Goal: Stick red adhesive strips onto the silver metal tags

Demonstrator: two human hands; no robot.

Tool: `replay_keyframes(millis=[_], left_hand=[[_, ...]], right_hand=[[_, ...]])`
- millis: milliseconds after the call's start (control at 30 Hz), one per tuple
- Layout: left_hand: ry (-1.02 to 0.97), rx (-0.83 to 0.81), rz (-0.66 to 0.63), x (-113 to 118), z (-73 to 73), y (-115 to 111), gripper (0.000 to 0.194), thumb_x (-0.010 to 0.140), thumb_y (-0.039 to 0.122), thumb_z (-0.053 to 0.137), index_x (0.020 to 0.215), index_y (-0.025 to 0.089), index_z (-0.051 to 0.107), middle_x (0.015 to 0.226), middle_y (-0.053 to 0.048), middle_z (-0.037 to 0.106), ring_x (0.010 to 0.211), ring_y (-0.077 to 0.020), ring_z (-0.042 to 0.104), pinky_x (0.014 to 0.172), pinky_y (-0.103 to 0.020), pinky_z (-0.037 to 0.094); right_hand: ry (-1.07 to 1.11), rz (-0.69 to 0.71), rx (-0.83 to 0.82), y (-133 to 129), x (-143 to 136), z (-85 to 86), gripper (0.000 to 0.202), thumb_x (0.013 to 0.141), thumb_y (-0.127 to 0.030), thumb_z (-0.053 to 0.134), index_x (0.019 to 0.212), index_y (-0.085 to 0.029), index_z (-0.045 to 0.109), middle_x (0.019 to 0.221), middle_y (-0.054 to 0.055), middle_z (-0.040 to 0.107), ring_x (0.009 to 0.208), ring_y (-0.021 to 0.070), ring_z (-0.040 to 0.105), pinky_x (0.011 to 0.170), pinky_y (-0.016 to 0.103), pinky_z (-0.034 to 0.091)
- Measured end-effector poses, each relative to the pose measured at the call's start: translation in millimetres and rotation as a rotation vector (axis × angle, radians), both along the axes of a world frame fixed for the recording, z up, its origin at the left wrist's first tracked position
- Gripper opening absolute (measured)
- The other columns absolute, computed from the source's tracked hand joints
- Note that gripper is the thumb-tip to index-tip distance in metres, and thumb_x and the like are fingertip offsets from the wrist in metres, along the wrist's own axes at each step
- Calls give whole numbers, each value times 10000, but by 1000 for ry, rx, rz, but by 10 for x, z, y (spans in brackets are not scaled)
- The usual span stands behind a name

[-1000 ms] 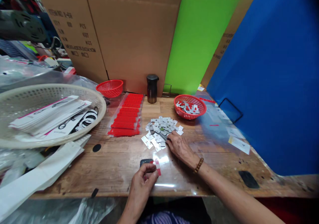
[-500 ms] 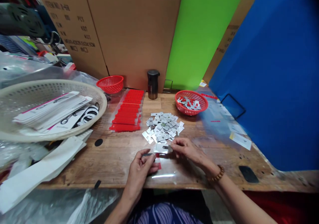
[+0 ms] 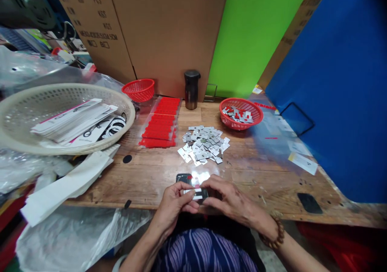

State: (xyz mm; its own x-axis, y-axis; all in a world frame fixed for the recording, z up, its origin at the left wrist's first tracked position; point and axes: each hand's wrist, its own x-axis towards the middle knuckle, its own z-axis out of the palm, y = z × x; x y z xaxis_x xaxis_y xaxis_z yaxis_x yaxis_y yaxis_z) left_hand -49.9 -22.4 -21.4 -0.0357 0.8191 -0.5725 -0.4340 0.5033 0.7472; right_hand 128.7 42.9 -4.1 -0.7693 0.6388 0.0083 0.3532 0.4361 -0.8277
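Note:
My left hand (image 3: 173, 201) pinches a small slotted metal plate (image 3: 198, 197) between thumb and fingers, just over the table's front edge. My right hand (image 3: 231, 199) is at the plate's right end, thumb and fingers curled around it; its exact grip is partly hidden. Beyond my hands, a clear, shiny plastic bag (image 3: 198, 177) with a red mark lies on the wood, partly covered by my fingers. A loose heap of similar metal plates (image 3: 205, 143) lies farther back in the middle.
Red plastic strips in clear sleeves (image 3: 160, 123) lie left of the heap. A red basket (image 3: 229, 123) of metal pieces stands right, another red basket (image 3: 139, 90) back left. A dark tumbler (image 3: 191, 90) stands behind. A large cream basket (image 3: 66, 148) with printed cards fills the left.
Both hands have drawn back toward my body, bringing the metal plate from near the heap to the table's front edge. The view has tipped downward.

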Motion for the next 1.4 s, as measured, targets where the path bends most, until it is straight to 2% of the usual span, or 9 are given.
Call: replay_keyframes(millis=[133,300,400,500,567,733,933,1200,1400], left_hand=[[-52,-39,-80,-1,-5,-70,378,597,293,780,835,92,566,585,-71,684,474,-107,628,470,-165,497],[-43,-59,-95,-79,-28,-93,359,587,266,788,801,86,564,580,-73,682,451,-107,620,444,-160,492],[-21,-34,41,-154,-36,-44,339,609,250,776,813,95,555,581,-66,684,458,-99,626,472,-147,500],[14,-2,206,-209,-27,53,341,614,204,772,844,114,536,620,-56,696,509,-105,653,531,-154,526],[37,40,249,-221,-24,128,351,618,178,767,868,121,528,651,-51,703,547,-111,667,565,-168,538],[105,143,207,-169,-108,292,320,643,209,750,874,124,545,678,-41,707,626,-126,685,605,-186,544],[205,168,145,-105,-254,388,282,658,238,734,849,130,559,691,-45,709,626,-142,688,594,-209,545],[235,143,128,-108,-246,407,281,674,233,722,864,132,541,690,-51,710,633,-151,693,607,-219,541],[232,133,129,-105,-269,412,312,658,246,740,875,126,551,686,-61,710,646,-163,698,626,-235,546]], right_hand=[[-2,50,66,-113,51,-54,230,896,-228,476,1114,-221,553,1020,54,573,959,161,534,867,300,415],[31,74,-25,-77,-12,-89,268,864,-262,549,1132,-250,554,974,22,588,855,138,554,776,256,442],[42,-74,-56,10,-100,-147,315,816,-263,612,1119,-217,540,923,17,590,764,131,550,688,240,445],[3,-210,18,71,-198,-255,75,853,-200,530,907,-183,580,832,17,590,740,139,541,691,258,428],[-20,-219,74,69,-255,-330,68,850,-160,505,843,-181,569,824,22,579,771,150,537,727,274,420],[-102,-256,127,-20,-340,-425,102,836,-110,471,811,-185,535,820,26,522,755,153,508,707,275,405],[-162,-279,168,-27,-393,-365,155,805,-53,440,736,-186,476,774,21,489,726,155,477,668,265,386],[15,-369,193,-221,-402,-407,165,882,-111,403,915,-200,537,881,58,518,820,178,504,742,302,415],[-6,-448,242,-250,-440,-524,195,897,-131,388,778,-194,528,810,45,509,782,175,484,721,306,402]])
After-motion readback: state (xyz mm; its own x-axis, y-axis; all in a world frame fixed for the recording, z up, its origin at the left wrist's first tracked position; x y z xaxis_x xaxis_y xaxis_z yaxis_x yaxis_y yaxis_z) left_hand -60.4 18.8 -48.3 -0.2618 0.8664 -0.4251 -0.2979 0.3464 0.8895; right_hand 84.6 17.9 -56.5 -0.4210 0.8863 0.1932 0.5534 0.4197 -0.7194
